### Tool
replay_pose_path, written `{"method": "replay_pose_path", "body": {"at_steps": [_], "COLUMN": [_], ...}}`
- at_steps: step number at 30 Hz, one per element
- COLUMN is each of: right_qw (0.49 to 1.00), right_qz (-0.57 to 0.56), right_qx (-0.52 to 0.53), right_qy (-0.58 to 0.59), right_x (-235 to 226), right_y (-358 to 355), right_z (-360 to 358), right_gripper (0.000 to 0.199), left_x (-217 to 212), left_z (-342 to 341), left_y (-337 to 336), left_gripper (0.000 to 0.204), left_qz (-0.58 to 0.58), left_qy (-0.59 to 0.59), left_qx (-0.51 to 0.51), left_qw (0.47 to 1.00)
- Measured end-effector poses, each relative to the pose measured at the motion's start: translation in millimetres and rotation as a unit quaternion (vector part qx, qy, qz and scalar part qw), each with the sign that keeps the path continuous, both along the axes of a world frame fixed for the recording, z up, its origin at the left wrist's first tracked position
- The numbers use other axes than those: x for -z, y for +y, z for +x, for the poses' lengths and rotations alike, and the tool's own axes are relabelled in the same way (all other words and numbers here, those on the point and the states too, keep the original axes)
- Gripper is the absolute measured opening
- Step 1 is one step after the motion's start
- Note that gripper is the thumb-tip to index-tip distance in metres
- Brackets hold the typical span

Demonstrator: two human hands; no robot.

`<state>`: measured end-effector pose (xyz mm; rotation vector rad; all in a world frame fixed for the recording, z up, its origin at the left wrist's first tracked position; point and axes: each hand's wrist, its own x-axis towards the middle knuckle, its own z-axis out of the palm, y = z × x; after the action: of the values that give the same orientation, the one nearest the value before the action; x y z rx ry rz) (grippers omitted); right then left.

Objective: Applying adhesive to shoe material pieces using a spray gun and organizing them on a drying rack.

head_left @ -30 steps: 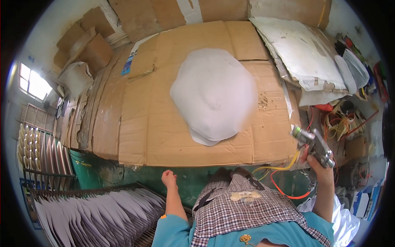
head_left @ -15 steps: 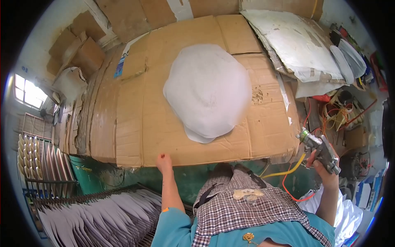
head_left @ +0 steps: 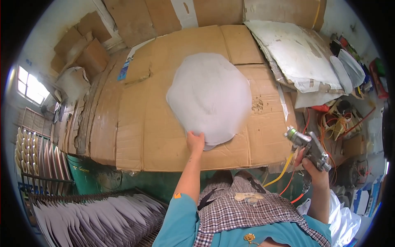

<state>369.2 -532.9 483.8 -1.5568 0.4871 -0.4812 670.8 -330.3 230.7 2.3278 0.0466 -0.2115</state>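
On the cardboard-covered table [head_left: 131, 136] lies a pale grey, rounded spread of flat, overlapping sheet-like pieces [head_left: 210, 94] with a scalloped outline. My left hand [head_left: 195, 142] is at its near left edge, fingers closed on the rim of a grey piece; the fingertips are partly hidden there. Off the table's near right corner, my right hand [head_left: 312, 168] is wrapped round a metal spray gun [head_left: 306, 144]. The gun's nozzle end points left toward the grey spread. A yellow hose [head_left: 282, 175] and an orange hose [head_left: 297, 198] run by the gun.
A rack [head_left: 98, 218] of many grey flat pieces stands at the lower left, with another holding glossy curved pieces [head_left: 51, 164] behind it. Paint-crusted sheets [head_left: 296, 53] are stacked at the far right. Tangled cords [head_left: 337, 123] lie beyond the right edge.
My left hand has moved from the table's near edge forward and right onto the grey spread's rim. The spray gun in my right hand has shifted slightly left. The view has tilted a little.
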Motion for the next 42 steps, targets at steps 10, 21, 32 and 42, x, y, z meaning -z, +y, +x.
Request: {"method": "replay_pose_path", "body": {"at_steps": [10, 21, 32, 42], "right_qw": [0.995, 0.998, 0.996, 0.998], "right_qz": [-0.008, 0.001, 0.003, 0.043], "right_qx": [-0.094, 0.056, -0.067, -0.015], "right_qy": [0.011, 0.003, 0.061, -0.031], "right_x": [-8.8, 3.1, -6.3, 10.9], "right_y": [-6.7, -13.1, -22.8, -11.8], "right_z": [-11.0, 9.4, -32.3, -5.7], "right_gripper": [0.058, 0.044, 0.057, 0.054], "left_x": [35.9, 24.2, 0.3, -73.4], "left_z": [4.1, 9.7, -22.8, -3.9], "left_y": [3.3, -2.3, -21.3, -34.0], "left_gripper": [0.049, 0.021, 0.031, 0.042], "left_qz": [-0.051, -0.045, -0.495, -0.688], "left_qy": [-0.016, 0.070, 0.324, 0.152], "left_qx": [-0.058, -0.032, -0.100, -0.060], "left_qw": [0.997, 0.996, 0.800, 0.707]}}
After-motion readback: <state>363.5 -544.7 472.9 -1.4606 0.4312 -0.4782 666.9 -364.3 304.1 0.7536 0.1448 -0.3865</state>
